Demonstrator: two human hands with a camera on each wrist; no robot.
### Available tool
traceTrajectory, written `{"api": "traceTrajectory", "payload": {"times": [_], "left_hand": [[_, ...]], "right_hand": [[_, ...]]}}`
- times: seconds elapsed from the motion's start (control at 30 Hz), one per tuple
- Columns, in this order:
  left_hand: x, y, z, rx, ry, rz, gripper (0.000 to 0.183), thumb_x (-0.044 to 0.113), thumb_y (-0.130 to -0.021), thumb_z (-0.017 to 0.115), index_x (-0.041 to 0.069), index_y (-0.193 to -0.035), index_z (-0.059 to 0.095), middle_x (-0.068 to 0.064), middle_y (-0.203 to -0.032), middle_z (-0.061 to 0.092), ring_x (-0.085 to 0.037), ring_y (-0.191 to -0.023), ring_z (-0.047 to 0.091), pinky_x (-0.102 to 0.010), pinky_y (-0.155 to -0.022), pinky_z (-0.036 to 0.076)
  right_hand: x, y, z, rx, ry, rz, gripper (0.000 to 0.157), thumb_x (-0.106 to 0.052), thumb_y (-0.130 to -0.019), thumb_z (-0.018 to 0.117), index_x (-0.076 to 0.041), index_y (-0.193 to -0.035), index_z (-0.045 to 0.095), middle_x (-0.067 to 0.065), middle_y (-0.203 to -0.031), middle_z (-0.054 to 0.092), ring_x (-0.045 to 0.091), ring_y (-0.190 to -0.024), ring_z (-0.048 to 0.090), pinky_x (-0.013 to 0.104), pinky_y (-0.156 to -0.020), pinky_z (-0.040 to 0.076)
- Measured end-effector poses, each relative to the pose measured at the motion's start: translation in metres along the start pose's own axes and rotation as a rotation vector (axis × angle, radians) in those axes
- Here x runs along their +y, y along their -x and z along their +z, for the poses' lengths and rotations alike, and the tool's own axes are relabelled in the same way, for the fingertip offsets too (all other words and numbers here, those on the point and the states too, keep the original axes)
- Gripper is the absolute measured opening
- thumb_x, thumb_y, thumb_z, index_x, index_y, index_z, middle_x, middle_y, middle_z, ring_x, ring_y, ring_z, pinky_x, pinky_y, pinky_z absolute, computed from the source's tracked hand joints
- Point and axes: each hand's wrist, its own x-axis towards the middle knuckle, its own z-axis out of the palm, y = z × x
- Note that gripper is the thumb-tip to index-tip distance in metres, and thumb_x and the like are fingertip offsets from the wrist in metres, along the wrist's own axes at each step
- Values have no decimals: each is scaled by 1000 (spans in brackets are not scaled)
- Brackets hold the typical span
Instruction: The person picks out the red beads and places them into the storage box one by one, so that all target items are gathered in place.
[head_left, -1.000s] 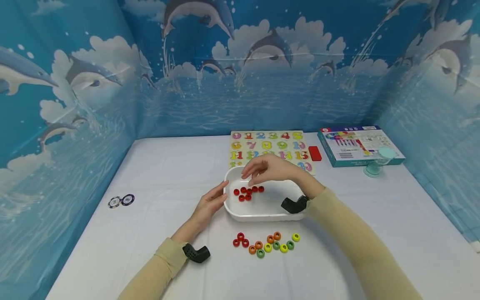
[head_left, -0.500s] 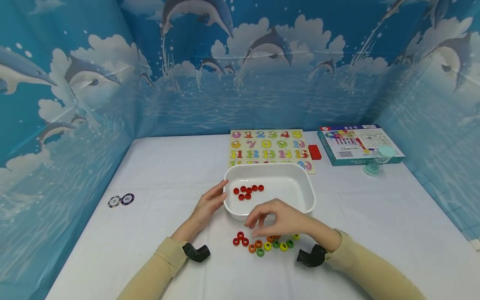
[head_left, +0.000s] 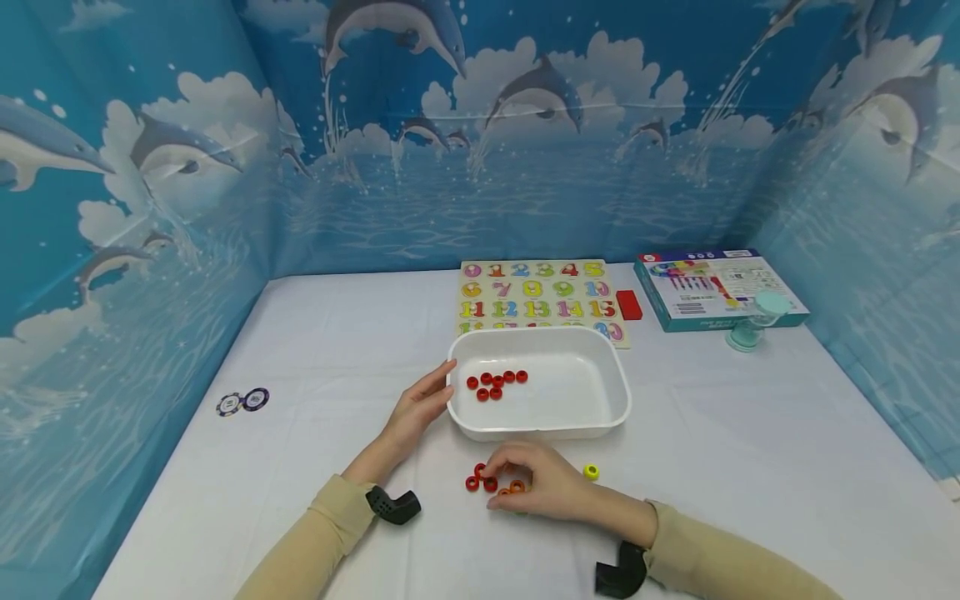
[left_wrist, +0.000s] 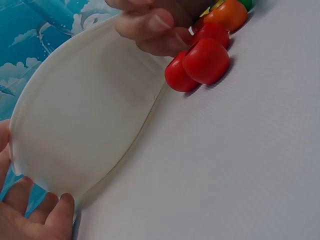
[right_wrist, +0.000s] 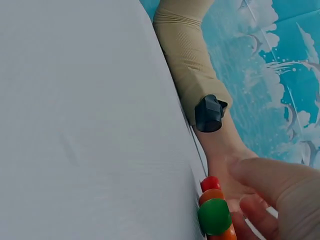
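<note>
A white plastic tray (head_left: 570, 392) stands mid-table with several red beads (head_left: 496, 393) lying in its left half. My left hand (head_left: 411, 417) rests its fingertips against the tray's left end, the fingers fairly straight. Below the tray, my right hand (head_left: 543, 483) reaches over a row of beads, thumb and forefinger apart. Its fingertips are right by a small group of red beads (left_wrist: 206, 61). Orange beads (head_left: 517, 486) show between thumb and forefinger, and a green bead (right_wrist: 215, 216) lies close by the thumb in the right wrist view. The hand hides most of the other beads.
A yellow bead (head_left: 591, 472) lies right of the hand. Behind the tray is a number board (head_left: 532, 289) with a red block (head_left: 628, 305) beside it. A flat box (head_left: 712, 292) and a teal-capped sand timer (head_left: 757, 321) stand back right. Two poker chips (head_left: 243, 402) lie left.
My right hand has come back empty from over the tray, down toward me, and lowered to the beads near the red group. My left hand stays at the tray's end.
</note>
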Motion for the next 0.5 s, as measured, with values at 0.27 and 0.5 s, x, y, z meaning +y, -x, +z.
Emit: {"api": "traceTrajectory", "payload": {"times": [0.27,0.5], "left_hand": [[-1,0,0,-12,-22,9,48,30,-86,58,22,-132,45,4,-144,24,-17,-130,25,-32,-99,34],[-3,-1,-2,-30,-60,62,47,28,-89,54,19,-134,42,-2,-146,21,-21,-130,23,-33,-98,35]], "right_hand": [[2,1,6,27,100,116,28,-35,-72,73,-28,-96,60,-15,-88,56,6,-79,52,21,-68,47],[3,0,7,36,145,137,20,-30,-74,72,-28,-91,61,-14,-80,56,4,-73,51,18,-62,46]]}}
